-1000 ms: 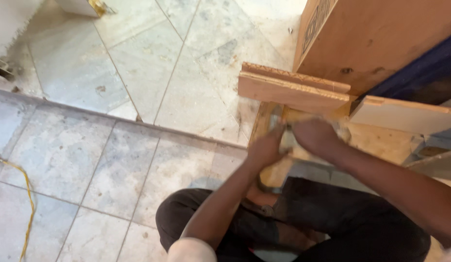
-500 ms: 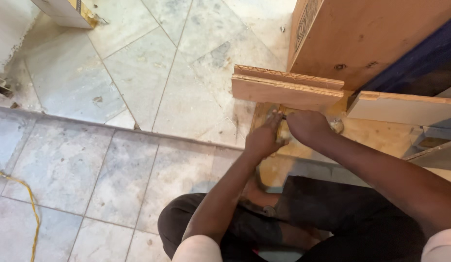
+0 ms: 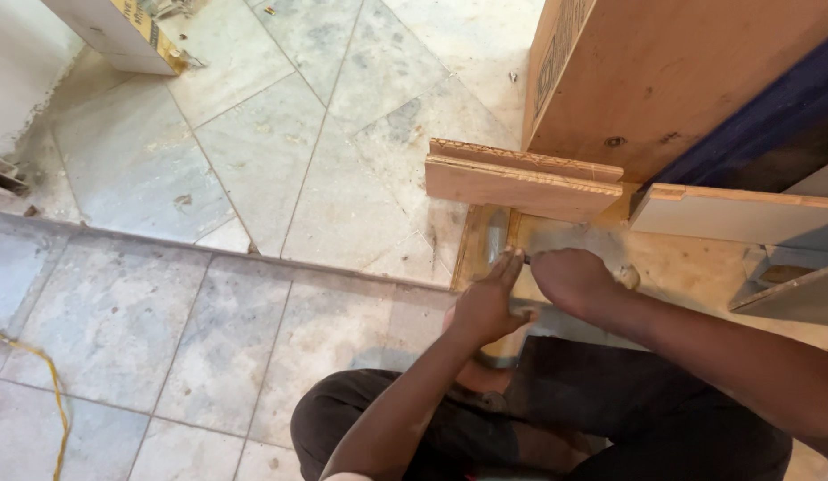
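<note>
Grey marble floor tiles (image 3: 280, 178), dusty, with a shallow step edge crossing the view; yellow cord (image 3: 48, 392) at lower left; white box (image 3: 120, 31) at upper left.

Item: narrow wooden strip (image 3: 487, 245), pale, lying flat on the floor, running from under a stacked pair of chipboard offcuts (image 3: 521, 178) toward the person's lap. Large plywood panel (image 3: 672, 80) stands tilted just behind, with a white-faced board (image 3: 734, 218) beside it.

Handling, as judged: stiff and light, rough at the raw edges, likely to splinter instead of bending; not slippery. Best held along its long edges or pressed flat from above, away from the chipped ends.

Left hand (image 3: 487, 307): forearm reaching up from the lap, fingers extended and laid along the strip, palm down, pressing rather than gripping.

Right hand (image 3: 570, 278): forearm entering from the right, wrist bent inward, fingers curled into a narrow close. A small thin thing, possibly a nail or pencil, seems to show between the two hands; the view is too blurred to confirm what is held.

Person seated on the floor, dark trousers (image 3: 610, 419), knees drawn up.
</note>
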